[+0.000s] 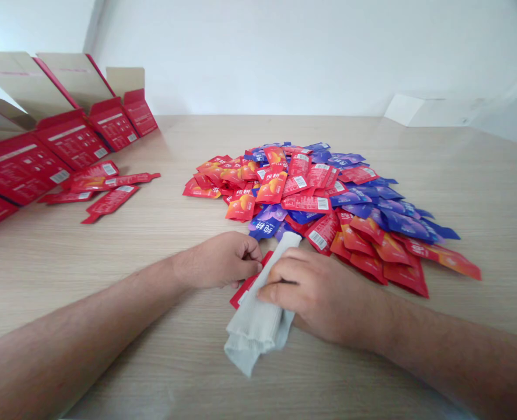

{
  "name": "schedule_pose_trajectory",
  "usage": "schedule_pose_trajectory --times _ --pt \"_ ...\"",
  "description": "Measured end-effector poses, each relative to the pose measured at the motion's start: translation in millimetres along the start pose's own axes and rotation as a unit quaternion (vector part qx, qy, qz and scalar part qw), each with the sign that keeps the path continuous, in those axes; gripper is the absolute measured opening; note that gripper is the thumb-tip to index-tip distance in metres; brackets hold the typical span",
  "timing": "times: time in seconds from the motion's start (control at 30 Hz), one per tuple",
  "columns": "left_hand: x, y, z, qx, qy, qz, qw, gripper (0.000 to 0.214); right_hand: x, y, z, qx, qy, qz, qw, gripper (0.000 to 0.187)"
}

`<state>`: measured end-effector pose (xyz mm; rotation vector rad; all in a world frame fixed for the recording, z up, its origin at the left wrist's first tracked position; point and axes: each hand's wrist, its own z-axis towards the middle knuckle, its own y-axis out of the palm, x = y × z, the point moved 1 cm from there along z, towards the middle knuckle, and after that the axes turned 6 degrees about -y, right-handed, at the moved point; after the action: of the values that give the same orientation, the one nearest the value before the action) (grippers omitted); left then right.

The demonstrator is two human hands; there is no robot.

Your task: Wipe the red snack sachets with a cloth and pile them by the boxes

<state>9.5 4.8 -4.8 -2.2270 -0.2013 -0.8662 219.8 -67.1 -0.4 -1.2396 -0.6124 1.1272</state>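
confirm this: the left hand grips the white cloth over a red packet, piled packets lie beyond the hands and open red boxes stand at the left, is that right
Not quite: the head view shows the right hand gripping the white cloth over a red packet. Piled packets do lie beyond the hands, and open red boxes stand at the left.

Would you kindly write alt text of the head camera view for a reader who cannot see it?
A right hand holds a folded white cloth over a red sachet, the left hand at the sachet's edge, above a pale table. Beyond lies a pile of red and blue sachets; open red boxes stand at left, near loose red sachets.
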Motion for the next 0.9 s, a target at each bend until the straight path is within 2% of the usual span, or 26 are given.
schedule_pose_trajectory --times 0.1,0.23,0.3,0.43,0.6,0.8,0.9 --pt "-0.8 0.9 -0.4 0.004 -0.002 -0.003 1.000 0.014 1.5 1.0 -1.4 0.028 0.041 -0.014 0.999 0.024" --pt "0.6 -1.2 -0.5 -0.003 0.010 0.004 1.000 0.012 -0.9 0.4 -1.1 -0.012 -0.007 0.001 1.000 0.022" --pt "0.9 -1.9 -0.5 -0.007 0.013 0.008 1.000 0.013 -0.3 0.8 -1.3 -0.012 -0.016 0.005 1.000 0.022" --pt "-0.4 -1.2 -0.5 -0.010 0.009 0.004 1.000 0.013 2.8 1.9 -2.2 0.024 0.034 -0.009 0.999 0.024" --pt "-0.9 -1.9 0.2 -0.004 0.017 0.015 1.000 0.013 -1.3 -0.6 0.3 -0.018 -0.021 0.004 1.000 0.018" --pt "-2.5 0.9 0.0 -0.007 0.009 0.004 1.000 0.013 0.9 1.1 -1.3 0.019 0.052 -0.015 0.998 0.020" --pt "-2.6 0.5 0.7 -0.004 0.020 0.014 1.000 0.012 -1.1 1.1 -0.7 -0.009 0.007 -0.003 1.000 0.021"
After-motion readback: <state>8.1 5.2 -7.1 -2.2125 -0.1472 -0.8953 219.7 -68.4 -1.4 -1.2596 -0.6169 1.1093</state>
